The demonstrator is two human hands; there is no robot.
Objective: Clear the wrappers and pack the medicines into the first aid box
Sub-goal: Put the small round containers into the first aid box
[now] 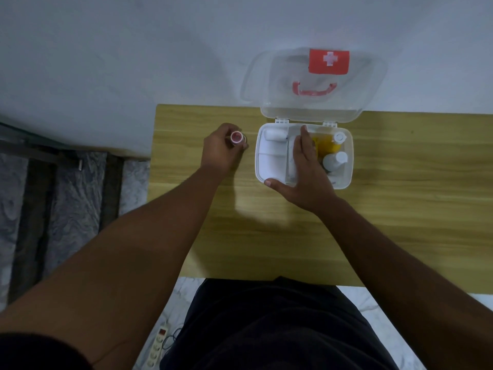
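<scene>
We keep the L hand [222, 149] wrapped on the red-capped vial [237, 137], R hand [304, 166] flat, empty, steadying the box [346, 166] w/ a free slot ready.

White first aid box [344, 180], red label w/ white cross [329, 61], yellow bottle [324, 144], wood-grain table [400, 196].

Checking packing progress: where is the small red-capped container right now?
In the head view, the red-capped container is gripped in the left hand over the table, left of the open first aid box.
</scene>
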